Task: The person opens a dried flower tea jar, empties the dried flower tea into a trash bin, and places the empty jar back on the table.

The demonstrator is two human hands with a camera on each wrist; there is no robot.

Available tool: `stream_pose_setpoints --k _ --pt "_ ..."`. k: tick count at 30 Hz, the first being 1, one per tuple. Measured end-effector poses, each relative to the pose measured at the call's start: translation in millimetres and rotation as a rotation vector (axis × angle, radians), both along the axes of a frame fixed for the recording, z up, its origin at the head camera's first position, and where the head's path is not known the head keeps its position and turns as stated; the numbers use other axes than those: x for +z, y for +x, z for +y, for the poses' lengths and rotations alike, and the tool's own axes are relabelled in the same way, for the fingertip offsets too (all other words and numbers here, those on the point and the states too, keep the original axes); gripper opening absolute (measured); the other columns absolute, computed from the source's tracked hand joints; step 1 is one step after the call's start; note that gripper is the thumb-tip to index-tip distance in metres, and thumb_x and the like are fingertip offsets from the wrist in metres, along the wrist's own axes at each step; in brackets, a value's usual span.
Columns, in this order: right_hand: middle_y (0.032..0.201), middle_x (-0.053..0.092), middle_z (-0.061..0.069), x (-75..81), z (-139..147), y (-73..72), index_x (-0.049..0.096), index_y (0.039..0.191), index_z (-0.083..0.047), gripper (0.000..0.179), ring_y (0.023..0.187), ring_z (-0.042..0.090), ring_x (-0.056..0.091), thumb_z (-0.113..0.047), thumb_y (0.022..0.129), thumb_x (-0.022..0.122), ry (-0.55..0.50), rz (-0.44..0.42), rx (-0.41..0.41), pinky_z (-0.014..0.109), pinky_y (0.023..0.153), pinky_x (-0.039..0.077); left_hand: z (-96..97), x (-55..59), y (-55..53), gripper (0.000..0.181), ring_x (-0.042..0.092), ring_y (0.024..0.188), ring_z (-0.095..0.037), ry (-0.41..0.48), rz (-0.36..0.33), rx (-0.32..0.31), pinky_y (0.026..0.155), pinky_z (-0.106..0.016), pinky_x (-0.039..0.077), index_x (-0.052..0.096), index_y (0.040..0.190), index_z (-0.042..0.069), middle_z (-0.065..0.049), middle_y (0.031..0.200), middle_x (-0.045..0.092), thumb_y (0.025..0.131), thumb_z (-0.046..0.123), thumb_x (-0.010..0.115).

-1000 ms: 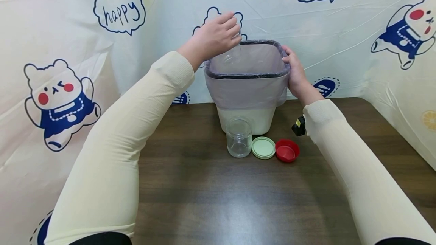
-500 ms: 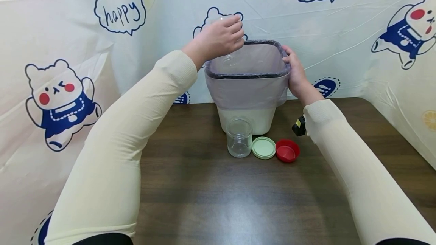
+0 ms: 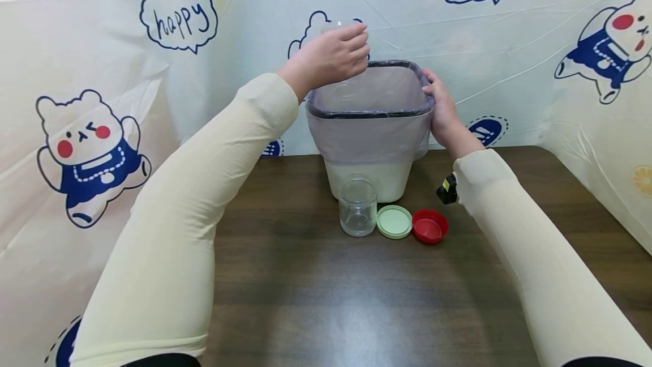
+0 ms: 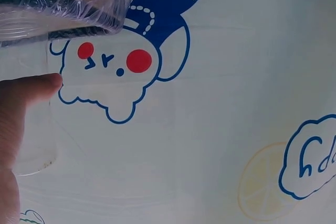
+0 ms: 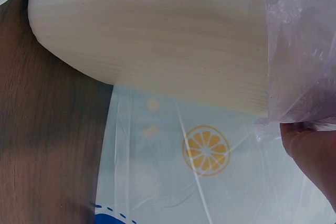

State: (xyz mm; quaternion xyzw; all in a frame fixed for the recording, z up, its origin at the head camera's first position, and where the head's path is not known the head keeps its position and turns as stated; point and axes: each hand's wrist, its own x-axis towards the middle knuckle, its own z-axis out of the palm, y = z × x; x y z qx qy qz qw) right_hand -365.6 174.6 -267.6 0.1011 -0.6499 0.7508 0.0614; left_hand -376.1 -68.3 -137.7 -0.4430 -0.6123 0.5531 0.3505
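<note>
In the head view my left hand [image 3: 333, 55] is raised over the left side of a lined trash can [image 3: 367, 140]. It grips a clear jar [image 4: 39, 135], whose base pokes up past the fingers and whose mouth points down toward the can's opening. Most of the jar is hidden behind the hand. My right hand [image 3: 447, 109] holds the can's right rim, thumb on the purplish bag [image 5: 304, 51] that lines it. On the table before the can stand a second clear jar [image 3: 358, 208], a pale green lid [image 3: 394, 221] and a red lid [image 3: 430, 226].
A dark wooden table [image 3: 305, 299] bears the can near its back edge. Behind hangs a printed cloth [image 3: 402, 10] with bears and lettering. A small black device [image 3: 447, 188] sits at the right cuff.
My left hand has shifted slightly right and turned, so the jar's base now shows above the fingers. The right hand, the can and the things on the table stay put.
</note>
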Motion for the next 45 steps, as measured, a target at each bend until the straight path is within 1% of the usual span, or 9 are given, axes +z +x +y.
stream_pose_setpoints --k 6,11,17,19,24,27,32,37,45 --pt "0.156 0.022 0.0 -0.1 -0.4 -0.5 0.025 0.154 -0.016 0.058 0.132 0.016 0.026 -0.022 0.096 0.029 -0.004 0.007 0.001 0.027 0.105 0.025 1.3 2.3 -2.9 0.038 0.045 0.127 -0.034 -0.001 0.0 -0.057 0.114 -0.04 0.019 0.054 0.126 -0.001 -0.019 0.126 0.056 0.091 -0.015 0.05" --pt "0.156 0.023 0.0 0.7 -0.9 -1.5 0.025 0.154 -0.016 0.059 0.132 0.016 0.026 -0.021 0.096 0.029 0.001 0.017 0.0 0.027 0.104 0.025 0.5 3.6 -3.9 0.036 0.045 0.126 -0.034 0.003 0.008 -0.079 0.114 -0.039 0.019 0.054 0.125 -0.001 -0.018 0.125 0.056 0.092 -0.015 0.049" --pt "0.156 0.024 0.0 0.6 -0.8 -2.2 0.024 0.154 -0.016 0.059 0.131 0.016 0.027 -0.02 0.095 0.029 0.002 0.016 0.001 0.026 0.103 0.026 0.5 4.0 -2.8 0.036 0.044 0.127 -0.034 -0.02 0.0 -0.071 0.115 -0.04 0.018 0.053 0.126 -0.001 -0.019 0.127 0.056 0.092 -0.014 0.05" --pt "0.156 0.024 0.001 0.5 -1.0 -2.0 0.024 0.154 -0.015 0.059 0.131 0.016 0.027 -0.02 0.096 0.028 0.004 0.017 0.002 0.026 0.103 0.026 0.4 3.9 -2.4 0.036 0.044 0.127 -0.034 -0.044 0.009 -0.066 0.115 -0.04 0.018 0.053 0.126 -0.001 -0.019 0.128 0.055 0.092 -0.012 0.05" --pt "0.156 0.023 0.0 -0.2 -1.4 -1.7 0.024 0.154 -0.015 0.058 0.133 0.016 0.026 -0.021 0.096 0.029 -0.001 0.016 0.009 0.027 0.105 0.025 0.6 2.5 -2.2 0.041 0.043 0.128 -0.034 -0.109 0.048 -0.056 0.115 -0.04 0.017 0.051 0.128 -0.002 -0.019 0.131 0.054 0.089 -0.01 0.058" --pt "0.157 0.023 0.0 -0.3 -1.4 -1.8 0.024 0.154 -0.016 0.058 0.133 0.016 0.026 -0.02 0.096 0.029 0.0 0.016 0.009 0.027 0.105 0.025 1.2 1.6 -1.8 0.041 0.043 0.129 -0.034 -0.112 0.049 -0.063 0.115 -0.04 0.017 0.051 0.128 -0.001 -0.019 0.131 0.054 0.089 -0.01 0.057" --pt "0.157 0.022 0.0 -0.2 -0.9 -1.7 0.024 0.154 -0.016 0.058 0.133 0.016 0.026 -0.02 0.096 0.028 0.003 0.012 0.005 0.027 0.105 0.025 2.4 0.0 -1.7 0.036 0.043 0.128 -0.036 -0.11 0.018 -0.071 0.115 -0.041 0.018 0.052 0.126 -0.002 -0.021 0.13 0.054 0.09 -0.009 0.054" --pt "0.157 0.022 -0.001 0.1 -0.3 -0.6 0.024 0.154 -0.016 0.058 0.134 0.017 0.024 -0.02 0.096 0.028 -0.006 0.003 0.007 0.029 0.108 0.022 3.0 -1.9 -2.4 0.038 0.044 0.127 -0.036 -0.111 0.008 -0.058 0.115 -0.042 0.017 0.051 0.126 -0.003 -0.023 0.13 0.053 0.089 -0.008 0.058" --pt "0.157 0.021 -0.002 0.6 -0.3 -0.6 0.023 0.154 -0.016 0.058 0.136 0.017 0.023 -0.021 0.096 0.028 -0.009 0.0 0.012 0.03 0.11 0.021 3.8 -2.7 -2.4 0.041 0.042 0.129 -0.036 -0.127 0.003 -0.034 0.115 -0.042 0.017 0.049 0.128 -0.002 -0.022 0.132 0.052 0.088 -0.01 0.059"
